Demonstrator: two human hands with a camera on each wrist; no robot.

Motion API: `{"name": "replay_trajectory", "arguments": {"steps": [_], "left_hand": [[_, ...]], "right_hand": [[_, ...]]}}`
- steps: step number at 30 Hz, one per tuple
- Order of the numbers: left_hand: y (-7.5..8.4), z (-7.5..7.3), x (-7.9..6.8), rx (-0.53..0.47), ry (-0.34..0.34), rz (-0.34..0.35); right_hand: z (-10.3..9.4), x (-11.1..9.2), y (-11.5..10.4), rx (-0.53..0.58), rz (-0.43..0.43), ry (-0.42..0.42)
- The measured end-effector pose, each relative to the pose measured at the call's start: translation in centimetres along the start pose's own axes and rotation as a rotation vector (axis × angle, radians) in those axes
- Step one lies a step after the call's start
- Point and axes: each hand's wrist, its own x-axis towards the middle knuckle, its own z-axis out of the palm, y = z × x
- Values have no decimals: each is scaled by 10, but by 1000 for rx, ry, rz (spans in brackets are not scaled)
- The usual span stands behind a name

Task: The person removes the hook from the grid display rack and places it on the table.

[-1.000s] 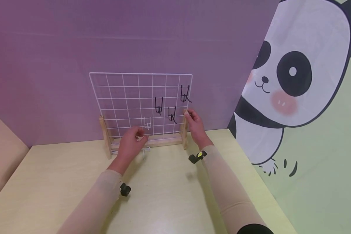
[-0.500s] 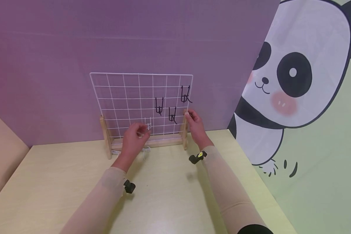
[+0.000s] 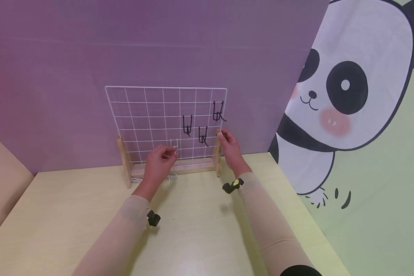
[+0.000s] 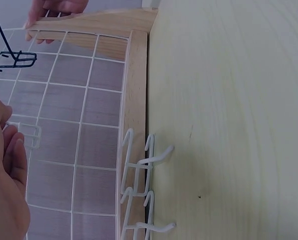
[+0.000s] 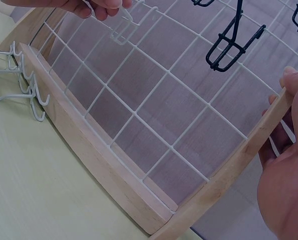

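Observation:
My left hand (image 3: 156, 163) pinches the white wire hook (image 5: 122, 34) on the lower middle of a white wire grid (image 3: 155, 115); its fingertips cover part of the hook in the head view. The hook's wire loop (image 4: 37, 136) lies against the grid in the left wrist view. With thumb and fingers, my right hand (image 3: 232, 149) grips the right post of the wooden stand (image 5: 239, 155) that holds the grid upright. Black hooks (image 3: 187, 125) hang on the grid's right half.
Several loose white hooks (image 5: 31, 92) lean on the stand's front rail at the left. The stand rests on a pale wooden table (image 3: 193, 222). Behind rises a purple panel (image 3: 151, 57), and a wall with a panda picture (image 3: 348, 92) is on the right.
My left hand has moved slightly up and to the right, from below the white hook to its lower end, and now pinches it. My right hand has stayed on the post.

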Motion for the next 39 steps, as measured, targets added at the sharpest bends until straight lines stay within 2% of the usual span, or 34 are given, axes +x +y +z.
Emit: {"name": "replay_trajectory", "arguments": {"steps": [9, 17, 27, 39], "left_hand": [[-1, -1, 0, 34, 43, 58], [9, -5, 1, 82, 39, 46], [18, -10, 9, 61, 61, 66], [21, -12, 16, 12, 128, 211]], "right_hand": [[0, 1, 1, 2, 7, 9], [2, -1, -2, -4, 12, 8], [1, 0, 0, -6, 6, 2], [1, 0, 0, 2, 6, -1]]}}
